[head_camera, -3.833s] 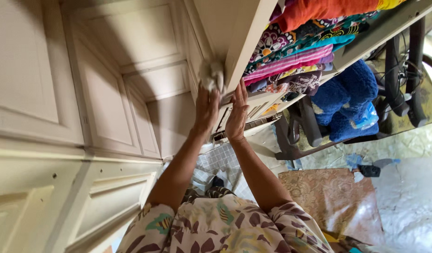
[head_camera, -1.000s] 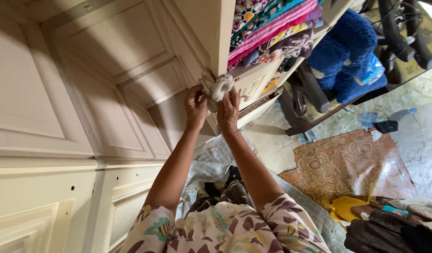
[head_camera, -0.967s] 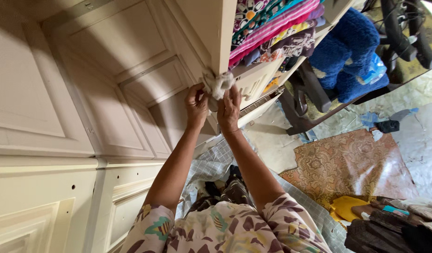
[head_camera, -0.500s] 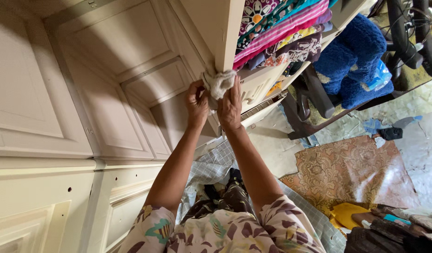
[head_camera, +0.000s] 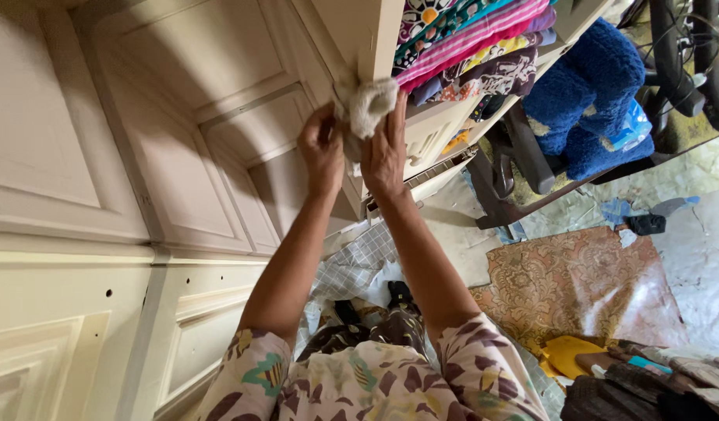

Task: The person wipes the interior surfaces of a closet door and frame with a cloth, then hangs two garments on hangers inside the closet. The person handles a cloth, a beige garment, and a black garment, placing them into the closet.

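Inspector: Where does the cloth [head_camera: 369,106] lie relative to the hands?

Assessor: It is bunched against the lower front edge of the cream wardrobe door [head_camera: 358,35], directly above both hands and touching both. The left hand [head_camera: 322,152] is clenched on the cloth's left side; the right hand [head_camera: 386,152] presses on it from the right with fingers extended upward, gripping its lower part. The right hand looks slightly nearer the bulk of the wad.

Inspector: Its long axis?

Assessor: The wad is crumpled; its longer run goes from lower left to upper right, roughly across the door's edge. A finer reading cannot be made.

Inspector: What adjoins it?

Assessor: Just right of the cloth, a stack of folded fabrics [head_camera: 472,47] sits on a shelf. Farther right, a blue plush toy [head_camera: 585,101] rests on a dark chair [head_camera: 523,160]. Panelled cabinet doors [head_camera: 180,132] fill the left side. Near the person, at lower right, a patterned floor mat [head_camera: 581,284] lies on the ground.

Inspector: Counts?

Assessor: One cloth, two hands, both engaged on it. One plush toy, one chair, one mat. The fabric stack shows at least five layers; an exact count cannot be told. The person's patterned sleeves [head_camera: 359,382] show at the near edge.
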